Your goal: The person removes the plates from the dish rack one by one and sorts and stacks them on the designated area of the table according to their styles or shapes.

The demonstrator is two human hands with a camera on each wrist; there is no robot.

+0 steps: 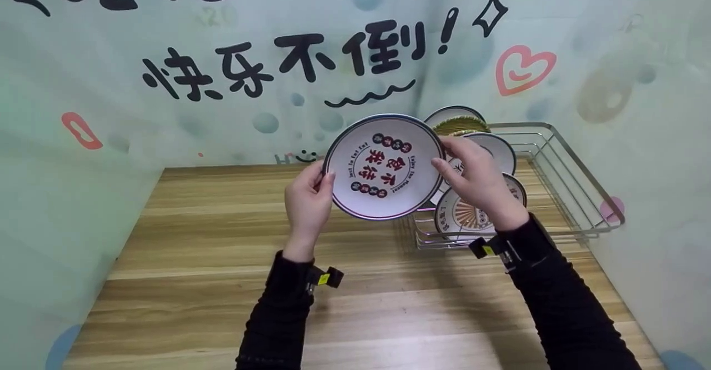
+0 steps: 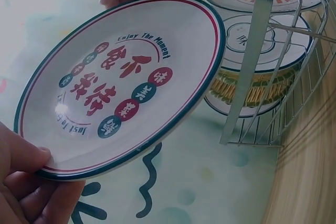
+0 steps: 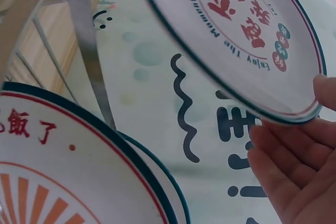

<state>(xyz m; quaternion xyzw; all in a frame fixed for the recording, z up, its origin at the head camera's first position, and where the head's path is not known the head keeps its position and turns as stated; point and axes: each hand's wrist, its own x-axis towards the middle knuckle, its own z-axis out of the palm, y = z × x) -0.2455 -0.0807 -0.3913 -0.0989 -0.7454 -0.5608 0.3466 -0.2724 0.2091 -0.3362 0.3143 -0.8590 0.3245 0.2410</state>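
A round white plate [image 1: 383, 167] with a blue rim and red and dark lettering is held up between both hands, its printed face toward the head camera. My left hand [image 1: 309, 202] pinches its left edge, thumb [image 2: 29, 153] on the face and fingers behind. At the right edge my right hand [image 1: 475, 178] grips it, thumb over the rim and fingers beneath, as the right wrist view shows. Behind the right hand stands a wire rack [image 1: 583, 200] with several plates, among them one with an orange sunburst [image 1: 464, 217].
A yellow-green woven-looking item [image 1: 458, 126] sits between plates at the rack's back. The rack stands on the right of a wooden table [image 1: 222, 236]. A printed backdrop [image 1: 266, 25] with dark characters hangs behind.
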